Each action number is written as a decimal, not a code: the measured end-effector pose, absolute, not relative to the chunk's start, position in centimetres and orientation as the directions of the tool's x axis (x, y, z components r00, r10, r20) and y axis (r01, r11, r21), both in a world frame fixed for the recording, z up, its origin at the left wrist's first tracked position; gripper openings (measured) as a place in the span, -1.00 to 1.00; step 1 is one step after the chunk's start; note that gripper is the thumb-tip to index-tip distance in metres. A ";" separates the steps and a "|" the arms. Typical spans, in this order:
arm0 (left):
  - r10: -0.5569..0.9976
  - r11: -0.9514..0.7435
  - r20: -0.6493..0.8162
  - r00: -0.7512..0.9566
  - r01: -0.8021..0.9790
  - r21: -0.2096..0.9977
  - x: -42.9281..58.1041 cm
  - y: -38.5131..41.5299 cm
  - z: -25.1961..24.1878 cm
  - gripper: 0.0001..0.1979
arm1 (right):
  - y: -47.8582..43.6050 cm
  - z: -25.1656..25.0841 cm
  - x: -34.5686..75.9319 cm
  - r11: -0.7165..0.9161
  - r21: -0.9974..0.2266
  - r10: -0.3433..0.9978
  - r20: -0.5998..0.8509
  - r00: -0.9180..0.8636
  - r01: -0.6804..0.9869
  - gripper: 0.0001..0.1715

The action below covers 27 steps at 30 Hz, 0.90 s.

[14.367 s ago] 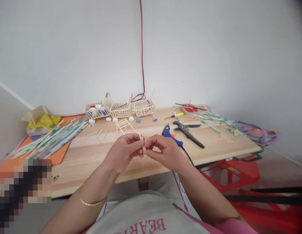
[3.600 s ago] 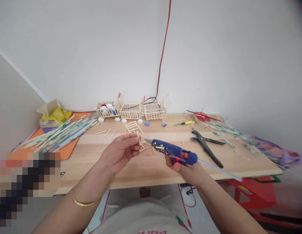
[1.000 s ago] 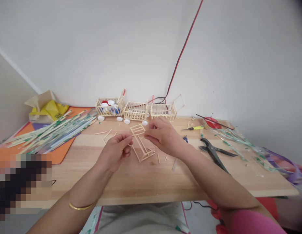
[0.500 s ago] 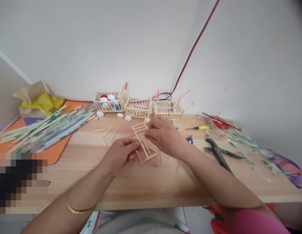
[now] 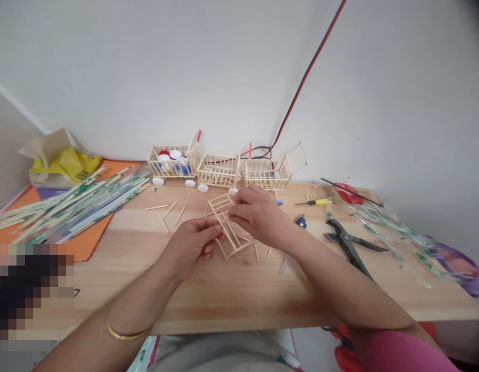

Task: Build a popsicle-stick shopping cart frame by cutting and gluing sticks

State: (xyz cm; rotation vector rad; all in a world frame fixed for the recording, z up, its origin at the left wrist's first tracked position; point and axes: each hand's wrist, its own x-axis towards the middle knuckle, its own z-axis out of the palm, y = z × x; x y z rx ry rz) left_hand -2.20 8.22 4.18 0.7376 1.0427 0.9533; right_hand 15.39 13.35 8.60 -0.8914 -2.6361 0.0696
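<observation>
**Wooden work, part finished**

In the centre of the picture the ladder-like frame of thin pale wooden sticks [image 5: 229, 235] stands tilted, and its lower end seems to rest on the light wooden table board [image 5: 224, 294]; the left hand [image 5: 189, 248] pinches one long rail of it between thumb and forefinger; the right hand [image 5: 258, 217] closes its fingertips on the upper end. I judge this piece to be only partly built: it has two rails and some rungs, but no basket walls and no wheels; the three small stick carts [image 5: 218, 173] in a row at the back edge of the board, just above the hands, look complete, with bottle-cap wheels beside and under them. Short loose sticks [image 5: 168, 209] lie to the left of the hands and a few more lie under the right wrist; so, in my judgement, there is material not yet joined.

Containers: the left stick cart [image 5: 158, 160] holds white, red and blue bottle caps [image 5: 170, 154]; the middle stick cart [image 5: 224, 178] and the right stick cart [image 5: 268, 175] seem empty, though the bars hide part of the inside; the open cardboard box [image 5: 42, 147] in the upper left holds a crumpled yellow bag [image 5: 69, 163]; the shallow red dish [image 5: 348, 195] at the right has a thin dark rod across it, and what is inside I cannot tell. The blue glue gun [image 5: 300, 222] is mostly hidden behind the right hand, near the black metal shears [image 5: 348, 243].
</observation>
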 end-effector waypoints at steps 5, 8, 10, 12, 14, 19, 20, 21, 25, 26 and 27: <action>0.903 0.427 -0.377 0.205 -0.340 0.838 -2.1 8.3 4.6 -0.76 | 13.6 8.2 15.5 0.800 -0.211 0.599 0.345 -0.722 0.562 -0.78; 0.894 0.445 -0.383 0.232 -0.366 0.817 -2.0 8.3 5.0 -0.75 | 13.6 7.9 15.6 0.807 -0.237 0.590 0.367 -0.719 0.540 -0.79; 0.892 0.450 -0.387 0.235 -0.364 0.816 -1.8 8.4 5.3 -0.76 | 13.6 7.7 15.7 0.809 -0.247 0.587 0.372 -0.719 0.533 -0.78; 0.893 0.447 -0.390 0.222 -0.348 0.824 -1.6 8.5 5.4 -0.75 | 13.6 7.6 15.6 0.808 -0.255 0.589 0.374 -0.716 0.531 -0.78; 0.895 0.446 -0.399 0.201 -0.336 0.830 -1.3 8.6 5.4 -0.75 | 13.6 7.5 15.6 0.808 -0.262 0.589 0.377 -0.715 0.528 -0.79; 0.888 0.459 -0.437 0.144 -0.352 0.816 -0.5 8.9 5.3 -0.77 | 13.5 7.4 15.7 0.813 -0.262 0.583 0.389 -0.714 0.521 -0.83; 0.887 0.460 -0.441 0.137 -0.354 0.815 -0.4 9.0 5.3 -0.77 | 13.5 7.4 15.7 0.813 -0.258 0.582 0.390 -0.714 0.522 -0.84; 0.886 0.460 -0.444 0.131 -0.355 0.814 -0.3 9.0 5.2 -0.76 | 13.5 7.4 15.7 0.814 -0.254 0.581 0.392 -0.714 0.522 -0.84; 0.887 0.457 -0.445 0.122 -0.361 0.813 0.1 9.2 5.2 -0.75 | 13.4 7.5 15.6 0.813 -0.240 0.581 0.393 -0.713 0.531 -0.85; 0.884 0.463 -0.451 0.123 -0.366 0.807 0.2 9.3 5.2 -0.75 | 13.4 7.5 15.6 0.812 -0.237 0.583 0.392 -0.712 0.534 -0.85; 0.878 0.473 -0.462 0.125 -0.372 0.799 0.3 9.3 5.2 -0.75 | 13.4 7.5 15.6 0.810 -0.235 0.585 0.391 -0.710 0.538 -0.85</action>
